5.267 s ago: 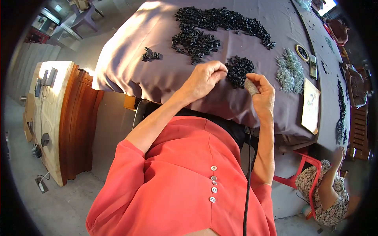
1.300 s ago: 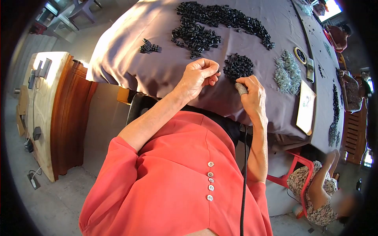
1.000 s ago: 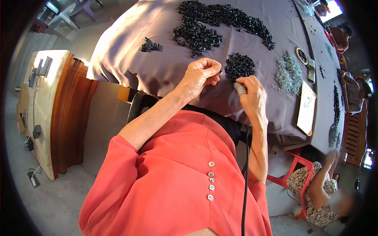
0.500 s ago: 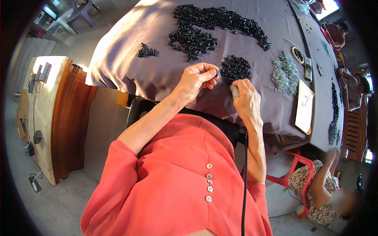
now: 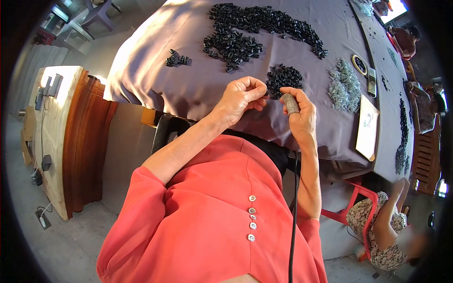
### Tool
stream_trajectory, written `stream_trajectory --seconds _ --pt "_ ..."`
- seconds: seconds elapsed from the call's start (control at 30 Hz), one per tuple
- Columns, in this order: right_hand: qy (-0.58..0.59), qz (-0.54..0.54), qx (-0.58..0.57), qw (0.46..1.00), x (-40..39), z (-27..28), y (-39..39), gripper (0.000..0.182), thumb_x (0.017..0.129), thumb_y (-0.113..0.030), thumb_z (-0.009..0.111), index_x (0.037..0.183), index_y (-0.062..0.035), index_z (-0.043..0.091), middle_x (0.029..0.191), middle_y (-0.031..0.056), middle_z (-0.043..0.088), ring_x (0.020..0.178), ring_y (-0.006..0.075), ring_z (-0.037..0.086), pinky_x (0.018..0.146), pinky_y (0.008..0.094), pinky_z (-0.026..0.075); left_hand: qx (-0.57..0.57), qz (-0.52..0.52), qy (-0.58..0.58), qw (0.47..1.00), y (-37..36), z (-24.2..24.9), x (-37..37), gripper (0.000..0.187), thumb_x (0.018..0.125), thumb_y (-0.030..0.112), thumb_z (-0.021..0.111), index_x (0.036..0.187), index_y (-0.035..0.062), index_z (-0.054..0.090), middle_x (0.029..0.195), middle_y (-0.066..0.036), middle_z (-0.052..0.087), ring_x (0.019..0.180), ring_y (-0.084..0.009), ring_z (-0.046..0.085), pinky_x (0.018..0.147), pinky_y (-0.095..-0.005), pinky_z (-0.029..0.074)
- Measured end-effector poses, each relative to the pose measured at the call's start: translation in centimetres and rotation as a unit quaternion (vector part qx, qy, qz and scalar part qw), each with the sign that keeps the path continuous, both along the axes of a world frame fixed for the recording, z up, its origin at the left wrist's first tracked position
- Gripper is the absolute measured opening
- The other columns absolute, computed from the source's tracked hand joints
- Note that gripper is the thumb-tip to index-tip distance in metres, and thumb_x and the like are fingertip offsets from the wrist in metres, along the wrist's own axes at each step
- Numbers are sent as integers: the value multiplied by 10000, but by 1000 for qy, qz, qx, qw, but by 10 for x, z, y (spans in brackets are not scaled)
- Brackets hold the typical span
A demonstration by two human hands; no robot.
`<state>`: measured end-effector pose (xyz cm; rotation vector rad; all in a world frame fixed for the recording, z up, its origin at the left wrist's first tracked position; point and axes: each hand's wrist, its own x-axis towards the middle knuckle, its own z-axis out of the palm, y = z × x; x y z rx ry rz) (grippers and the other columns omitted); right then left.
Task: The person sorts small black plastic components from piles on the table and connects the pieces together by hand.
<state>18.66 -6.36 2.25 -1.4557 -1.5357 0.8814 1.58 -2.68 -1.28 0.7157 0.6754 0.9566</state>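
My left hand is over the near edge of the cloth-covered table, thumb and forefinger pinched on a small black piece, mostly covered by the fingertips. Just to its right, my right hand is closed, with a grey finger cover on one finger. Whether its fingertips hold anything is too small to tell. A round pile of small shiny black pieces lies right behind both hands.
Larger heaps of black pieces spread farther back, with a small cluster to the left. Clear small parts, a tape roll and a white card lie right. Another person sits at lower right.
My right hand has drawn back from the edge of the round pile and turned, showing more of the finger cover. My left hand keeps its pinch and has barely moved.
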Motion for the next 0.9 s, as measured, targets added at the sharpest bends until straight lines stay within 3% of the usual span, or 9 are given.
stream_trajectory --seconds 0.23,0.37,0.63,0.73,0.9 --pt "97 5 -2 995 -4 -15 4 203 798 65 469 963 12 574 797 60 632 675 107 588 660 238 474 16 -7 14 1000 -1 3 -1 100 849 174 604 855 90 550 739 -2 558 595 -65 501 549 -196 411" --pt "39 -5 6 999 -7 -10 3 149 820 23 518 959 11 570 800 69 644 704 110 605 664 239 480 33 -15 14 999 0 0 -1 110 852 185 601 849 90 546 726 3 545 585 -61 486 539 -193 401" --pt "140 -19 40 989 -10 -9 4 125 838 11 531 957 27 563 793 82 655 684 129 621 646 238 492 23 -13 -13 1000 -1 -2 2 92 853 119 587 871 41 544 743 -39 564 593 -95 532 520 -217 441" --pt "175 2 -18 984 -10 -6 2 126 832 0 550 952 33 565 793 75 656 695 123 621 641 234 493 27 -16 -24 999 0 -4 2 87 856 110 582 882 37 540 749 -45 571 601 -101 544 527 -221 454" --pt "119 -19 -2 993 -6 -9 3 75 825 -18 571 890 11 596 761 48 636 641 86 575 588 206 464 36 -41 -36 998 -1 -7 3 94 862 138 580 898 61 540 772 -28 574 628 -101 552 563 -224 459"
